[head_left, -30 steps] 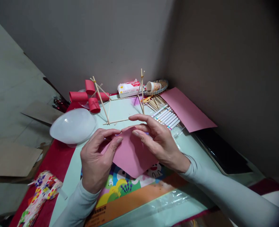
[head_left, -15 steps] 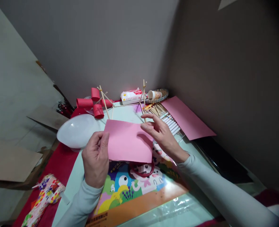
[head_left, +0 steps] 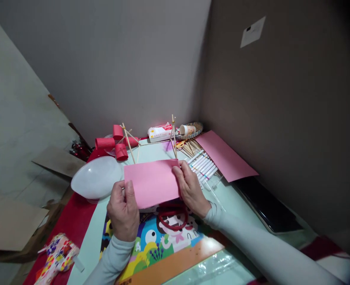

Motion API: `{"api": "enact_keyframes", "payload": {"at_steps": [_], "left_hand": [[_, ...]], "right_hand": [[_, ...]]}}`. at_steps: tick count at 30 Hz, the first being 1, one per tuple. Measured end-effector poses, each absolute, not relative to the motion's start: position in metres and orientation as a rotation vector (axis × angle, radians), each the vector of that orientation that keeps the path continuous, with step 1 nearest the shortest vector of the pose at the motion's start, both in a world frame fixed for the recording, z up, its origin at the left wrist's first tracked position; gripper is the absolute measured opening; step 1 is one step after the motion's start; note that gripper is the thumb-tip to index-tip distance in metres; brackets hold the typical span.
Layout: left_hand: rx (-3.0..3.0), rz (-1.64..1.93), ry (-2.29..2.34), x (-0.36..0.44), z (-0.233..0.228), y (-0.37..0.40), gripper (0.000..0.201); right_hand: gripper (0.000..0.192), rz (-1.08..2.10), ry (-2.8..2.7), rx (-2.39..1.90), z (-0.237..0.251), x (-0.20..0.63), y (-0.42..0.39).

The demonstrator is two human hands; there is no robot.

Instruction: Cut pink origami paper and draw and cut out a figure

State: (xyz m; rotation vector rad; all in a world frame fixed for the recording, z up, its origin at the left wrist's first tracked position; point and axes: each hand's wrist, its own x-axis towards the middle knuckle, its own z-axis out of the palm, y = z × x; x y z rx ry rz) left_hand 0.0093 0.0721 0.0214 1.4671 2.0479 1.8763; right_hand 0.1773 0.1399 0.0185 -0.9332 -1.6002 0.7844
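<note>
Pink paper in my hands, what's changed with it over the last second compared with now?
The pink paper went from lying tilted low, a corner pointing toward you, to being held up flat and level. The left hand shifted to pinch its lower left edge; the right hand moved to grip its right edge. Lifting it uncovered a red ring on the colourful sheet. The markers and stick frame look unchanged.
</note>
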Motion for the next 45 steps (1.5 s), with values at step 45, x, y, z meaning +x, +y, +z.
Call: {"api": "enact_keyframes", "payload": {"at_steps": [45], "left_hand": [[1.204,1.371,1.555,-0.024,-0.002,0.031,0.033]], "right_hand": [[0.072,0.211,-2.659,-0.905,-0.012,0.209,0.103]]}}
